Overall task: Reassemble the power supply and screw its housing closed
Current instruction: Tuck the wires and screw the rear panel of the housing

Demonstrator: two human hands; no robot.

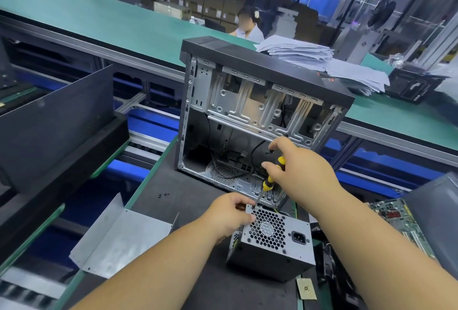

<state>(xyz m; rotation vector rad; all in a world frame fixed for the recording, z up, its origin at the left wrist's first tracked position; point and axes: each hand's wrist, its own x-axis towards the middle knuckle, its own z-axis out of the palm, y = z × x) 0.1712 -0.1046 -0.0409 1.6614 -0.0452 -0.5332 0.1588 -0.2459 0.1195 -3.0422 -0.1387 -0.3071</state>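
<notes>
One screw corner matters: the supply (271,242) stands on the table (198,193), and our right hand (300,173) grips the driver (271,177), slanting down-left to its top-left corner, where our left hand (229,213) pinches.

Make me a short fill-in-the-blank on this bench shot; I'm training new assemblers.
1. The right hand holds a yellow-and-black ____.
2. The left hand steadies the ____ by its upper corner.
3. Behind the hands stands an open computer ____.
4. Loose screws lie on the dark ____.

Answers: screwdriver, power supply, case, mat
</notes>
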